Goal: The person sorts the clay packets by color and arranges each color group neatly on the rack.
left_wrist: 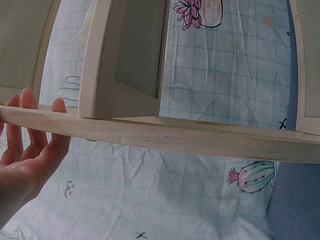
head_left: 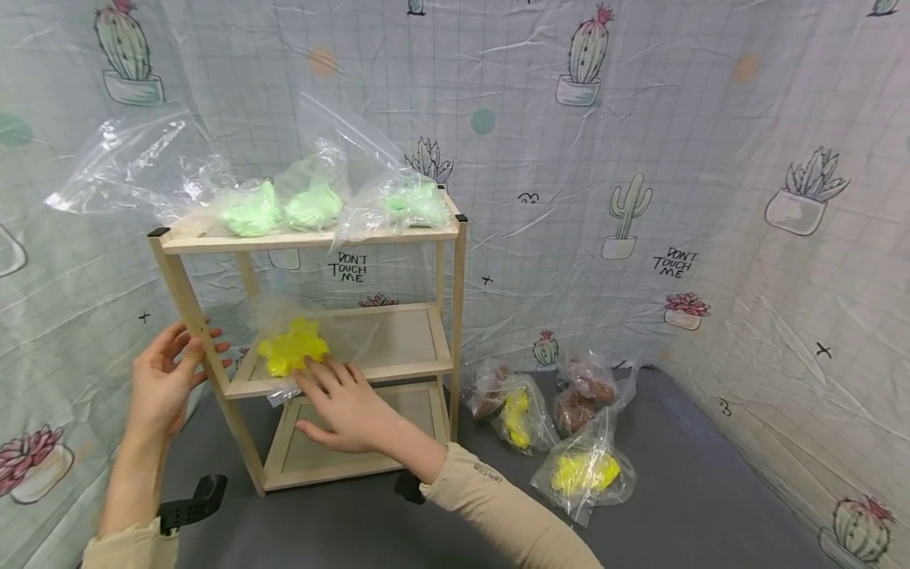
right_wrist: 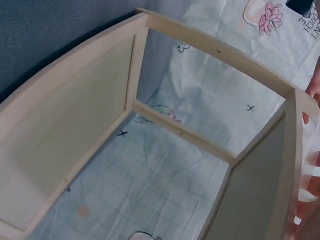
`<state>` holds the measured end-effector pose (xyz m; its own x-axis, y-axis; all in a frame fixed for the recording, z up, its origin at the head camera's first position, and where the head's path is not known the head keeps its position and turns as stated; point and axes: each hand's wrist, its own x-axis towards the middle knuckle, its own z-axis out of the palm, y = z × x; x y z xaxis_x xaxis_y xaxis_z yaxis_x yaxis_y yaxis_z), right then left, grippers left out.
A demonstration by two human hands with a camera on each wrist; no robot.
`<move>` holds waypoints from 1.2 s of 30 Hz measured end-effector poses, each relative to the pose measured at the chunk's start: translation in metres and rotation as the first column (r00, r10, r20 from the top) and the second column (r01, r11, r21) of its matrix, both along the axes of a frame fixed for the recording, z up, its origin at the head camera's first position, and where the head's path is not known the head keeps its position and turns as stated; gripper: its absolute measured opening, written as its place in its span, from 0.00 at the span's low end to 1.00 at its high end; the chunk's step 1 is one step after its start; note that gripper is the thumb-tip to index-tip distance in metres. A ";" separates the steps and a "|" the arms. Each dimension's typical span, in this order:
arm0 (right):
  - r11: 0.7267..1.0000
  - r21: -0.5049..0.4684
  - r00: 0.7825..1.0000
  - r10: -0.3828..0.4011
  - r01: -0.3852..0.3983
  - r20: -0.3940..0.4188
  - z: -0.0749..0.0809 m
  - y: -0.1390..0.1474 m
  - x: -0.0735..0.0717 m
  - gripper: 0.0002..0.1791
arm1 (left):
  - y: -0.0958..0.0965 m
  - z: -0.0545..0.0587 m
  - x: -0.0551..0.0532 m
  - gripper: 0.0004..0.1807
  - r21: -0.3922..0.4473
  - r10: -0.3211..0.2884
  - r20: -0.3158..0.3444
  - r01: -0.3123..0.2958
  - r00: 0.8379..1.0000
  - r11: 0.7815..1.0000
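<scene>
A three-tier wooden shelf (head_left: pixel 313 237) stands on the dark floor. On its middle tier, at the left, lies a clear bag with a yellow lump (head_left: pixel 291 352). My right hand (head_left: pixel 348 403) rests with straight fingers on the near edge of that bag and the tier's front rail. My left hand (head_left: pixel 167 371) touches the shelf's front left post (head_left: pixel 206 356) with relaxed fingers, gripping nothing. In the left wrist view the left hand (left_wrist: pixel 30 150) lies straight-fingered behind the post (left_wrist: pixel 150 135). The right wrist view shows mostly the shelf's frame (right_wrist: pixel 210 42).
Three clear bags with green lumps (head_left: pixel 313 205) sit on the top tier. Right of the shelf, on the floor, lie bags with yellow lumps (head_left: pixel 583 472) and brown lumps (head_left: pixel 579 395). A cactus-print cloth (head_left: pixel 711 197) walls the space on all sides.
</scene>
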<state>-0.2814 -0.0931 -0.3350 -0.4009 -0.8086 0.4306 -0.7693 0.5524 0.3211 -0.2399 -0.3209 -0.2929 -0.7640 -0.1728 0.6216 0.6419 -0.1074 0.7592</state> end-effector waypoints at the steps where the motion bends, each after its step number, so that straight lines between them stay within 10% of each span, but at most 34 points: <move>1: 1.000 -0.008 1.000 0.013 -0.013 0.001 0.001 0.004 0.001 0.34 | 0.000 0.000 0.000 0.20 -0.002 0.000 0.000 0.000 1.000 1.000; 22: 0.957 -0.248 0.984 0.171 -0.154 0.051 -0.013 0.119 0.015 0.31 | 0.000 0.002 0.000 0.19 -0.009 -0.006 -0.012 0.006 1.000 1.000; 36: 0.965 -0.262 0.997 0.047 -0.030 0.060 -0.058 0.228 0.025 0.27 | 0.000 0.000 -0.001 0.18 -0.005 0.005 -0.010 -0.005 1.000 1.000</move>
<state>-0.2567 0.1346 -0.3925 -0.4058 -0.6871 0.6026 -0.8060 0.5800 0.1185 -0.2410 -0.3206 -0.2931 -0.7570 -0.1732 0.6300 0.6499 -0.0999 0.7534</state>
